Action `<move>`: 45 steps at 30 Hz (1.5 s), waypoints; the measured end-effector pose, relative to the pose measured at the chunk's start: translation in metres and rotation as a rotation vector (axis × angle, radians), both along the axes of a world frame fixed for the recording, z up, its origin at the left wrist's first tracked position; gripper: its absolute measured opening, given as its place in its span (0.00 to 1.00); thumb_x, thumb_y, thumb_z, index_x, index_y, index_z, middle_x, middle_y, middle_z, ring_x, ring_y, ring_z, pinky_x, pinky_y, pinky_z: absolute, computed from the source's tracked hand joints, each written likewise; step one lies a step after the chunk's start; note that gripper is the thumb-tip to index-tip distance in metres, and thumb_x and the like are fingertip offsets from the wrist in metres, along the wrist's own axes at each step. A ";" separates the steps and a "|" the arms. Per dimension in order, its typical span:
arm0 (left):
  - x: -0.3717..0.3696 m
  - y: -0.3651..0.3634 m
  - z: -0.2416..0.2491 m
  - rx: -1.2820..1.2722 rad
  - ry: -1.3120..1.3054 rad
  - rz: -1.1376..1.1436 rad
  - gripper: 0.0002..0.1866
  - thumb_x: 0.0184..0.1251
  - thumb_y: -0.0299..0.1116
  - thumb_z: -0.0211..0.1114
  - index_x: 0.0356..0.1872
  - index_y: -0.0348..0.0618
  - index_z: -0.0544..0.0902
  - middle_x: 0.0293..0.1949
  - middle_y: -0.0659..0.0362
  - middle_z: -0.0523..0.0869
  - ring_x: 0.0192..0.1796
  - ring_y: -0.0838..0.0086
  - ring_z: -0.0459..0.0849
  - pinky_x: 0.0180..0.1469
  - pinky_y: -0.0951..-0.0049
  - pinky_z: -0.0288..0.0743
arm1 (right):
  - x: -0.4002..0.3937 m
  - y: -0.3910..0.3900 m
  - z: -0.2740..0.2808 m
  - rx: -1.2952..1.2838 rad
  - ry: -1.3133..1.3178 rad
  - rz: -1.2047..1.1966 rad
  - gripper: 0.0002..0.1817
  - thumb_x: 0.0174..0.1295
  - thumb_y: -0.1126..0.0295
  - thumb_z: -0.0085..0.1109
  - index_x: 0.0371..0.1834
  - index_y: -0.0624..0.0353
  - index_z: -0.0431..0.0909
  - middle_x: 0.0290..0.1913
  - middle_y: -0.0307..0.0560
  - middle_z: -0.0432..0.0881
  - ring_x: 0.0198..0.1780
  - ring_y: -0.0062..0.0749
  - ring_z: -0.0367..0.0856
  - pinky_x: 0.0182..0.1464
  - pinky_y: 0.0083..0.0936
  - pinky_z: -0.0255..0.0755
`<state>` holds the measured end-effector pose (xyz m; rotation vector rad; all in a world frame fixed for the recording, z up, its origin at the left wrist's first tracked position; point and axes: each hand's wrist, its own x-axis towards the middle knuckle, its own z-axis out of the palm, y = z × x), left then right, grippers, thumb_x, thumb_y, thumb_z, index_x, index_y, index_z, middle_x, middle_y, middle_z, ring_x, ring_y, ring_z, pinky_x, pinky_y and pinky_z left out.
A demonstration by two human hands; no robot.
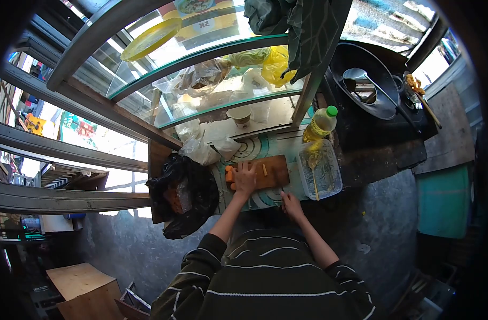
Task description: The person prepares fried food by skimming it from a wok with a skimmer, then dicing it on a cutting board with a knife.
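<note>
A brown wooden cutting board (276, 172) lies on the patterned counter. Orange pieces (229, 175), which look like carrot, are at its left end, and a small yellowish stick (265, 170) rests on its middle. My left hand (245, 178) lies over the board's left part with fingers apart, its fingertips beside the orange pieces. At the counter's front edge, just below the board, my right hand (291, 206) is closed round something thin with a pale tip; what it is cannot be made out.
Right of the board stand a clear plastic tub (329, 176) with a yellow-coated stick and a green-capped bottle (321, 125). A black bag (201, 186) sits at left. Behind is a glass display case (228, 109); a wok (380, 98) is at the back right.
</note>
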<state>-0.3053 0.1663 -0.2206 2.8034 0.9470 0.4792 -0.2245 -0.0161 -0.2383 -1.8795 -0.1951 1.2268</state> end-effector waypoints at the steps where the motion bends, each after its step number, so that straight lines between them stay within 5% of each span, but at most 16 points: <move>1: 0.006 0.001 -0.002 -0.003 -0.001 -0.001 0.14 0.43 0.32 0.64 0.37 0.50 0.80 0.41 0.61 0.75 0.46 0.68 0.71 0.46 0.60 0.61 | -0.001 -0.003 -0.004 0.045 -0.074 0.006 0.21 0.62 0.50 0.44 0.26 0.60 0.68 0.14 0.38 0.65 0.14 0.21 0.64 0.16 0.18 0.58; 3: 0.017 0.005 -0.006 0.011 -0.087 -0.268 0.10 0.44 0.30 0.61 0.32 0.49 0.81 0.40 0.62 0.76 0.46 0.70 0.72 0.47 0.60 0.61 | -0.001 -0.008 -0.012 0.087 -0.147 0.013 0.20 0.62 0.53 0.45 0.27 0.61 0.69 0.16 0.38 0.67 0.15 0.21 0.66 0.17 0.19 0.60; 6: 0.021 0.012 -0.014 -0.004 0.023 -0.302 0.07 0.45 0.28 0.60 0.29 0.48 0.81 0.37 0.62 0.78 0.45 0.70 0.73 0.48 0.61 0.61 | 0.002 -0.015 -0.016 0.117 -0.098 0.020 0.21 0.60 0.54 0.48 0.33 0.66 0.71 0.17 0.41 0.71 0.16 0.23 0.69 0.19 0.22 0.64; 9: 0.019 0.006 -0.015 0.104 -0.038 -0.240 0.05 0.45 0.32 0.60 0.26 0.50 0.81 0.29 0.63 0.77 0.38 0.70 0.75 0.45 0.62 0.61 | 0.003 -0.016 -0.013 0.048 -0.015 0.031 0.22 0.61 0.53 0.46 0.31 0.65 0.71 0.16 0.40 0.70 0.15 0.22 0.68 0.19 0.22 0.64; 14: 0.009 -0.015 -0.020 0.023 -0.030 -0.208 0.06 0.47 0.32 0.61 0.28 0.47 0.81 0.29 0.60 0.77 0.37 0.68 0.75 0.46 0.63 0.62 | -0.003 -0.009 0.005 -0.041 0.192 -0.005 0.22 0.63 0.49 0.40 0.22 0.56 0.66 0.16 0.37 0.64 0.14 0.22 0.63 0.16 0.22 0.60; 22: 0.017 -0.023 -0.007 -0.013 -0.214 -0.142 0.07 0.49 0.32 0.62 0.29 0.43 0.80 0.27 0.58 0.76 0.36 0.66 0.76 0.44 0.66 0.66 | -0.003 -0.002 0.002 -0.025 0.151 -0.018 0.23 0.63 0.47 0.38 0.23 0.55 0.66 0.14 0.36 0.62 0.12 0.21 0.59 0.13 0.21 0.55; 24: 0.021 -0.024 -0.018 -0.216 -0.162 -0.146 0.07 0.48 0.29 0.62 0.30 0.42 0.81 0.26 0.56 0.75 0.35 0.64 0.76 0.40 0.66 0.69 | -0.005 0.003 0.003 -0.010 0.133 -0.034 0.23 0.63 0.46 0.36 0.22 0.52 0.64 0.14 0.35 0.61 0.12 0.19 0.58 0.13 0.19 0.52; 27: 0.024 -0.028 -0.019 -0.236 -0.209 -0.084 0.07 0.47 0.26 0.62 0.30 0.41 0.81 0.25 0.55 0.75 0.34 0.62 0.76 0.36 0.66 0.71 | -0.007 0.010 -0.004 -0.018 0.086 0.046 0.25 0.64 0.46 0.34 0.22 0.55 0.64 0.13 0.36 0.62 0.13 0.23 0.60 0.15 0.23 0.55; 29: 0.025 -0.032 -0.021 -0.254 -0.237 -0.056 0.06 0.46 0.25 0.62 0.29 0.40 0.81 0.25 0.54 0.75 0.33 0.61 0.76 0.36 0.66 0.72 | -0.009 0.015 -0.010 0.074 -0.291 0.132 0.29 0.65 0.49 0.31 0.24 0.65 0.68 0.17 0.54 0.68 0.21 0.48 0.69 0.28 0.39 0.64; 32: 0.025 -0.030 -0.022 -0.260 -0.265 -0.020 0.05 0.46 0.25 0.62 0.27 0.38 0.82 0.24 0.54 0.75 0.33 0.61 0.76 0.37 0.66 0.72 | -0.008 0.012 -0.002 0.016 -0.294 0.181 0.31 0.65 0.48 0.30 0.26 0.69 0.70 0.24 0.64 0.72 0.32 0.61 0.71 0.38 0.44 0.62; 38: 0.024 -0.029 -0.023 -0.289 -0.284 -0.030 0.04 0.46 0.24 0.62 0.26 0.37 0.81 0.24 0.53 0.76 0.33 0.61 0.76 0.37 0.66 0.72 | -0.009 0.005 0.013 -0.194 -0.395 0.278 0.33 0.64 0.46 0.29 0.31 0.67 0.76 0.34 0.69 0.74 0.44 0.62 0.70 0.42 0.46 0.63; 45: 0.023 -0.030 -0.025 -0.248 -0.324 -0.071 0.06 0.45 0.24 0.62 0.28 0.37 0.81 0.24 0.53 0.75 0.32 0.61 0.76 0.35 0.67 0.71 | 0.005 0.029 0.003 -0.150 -0.405 0.302 0.33 0.64 0.46 0.30 0.32 0.67 0.76 0.31 0.70 0.74 0.43 0.63 0.70 0.43 0.47 0.63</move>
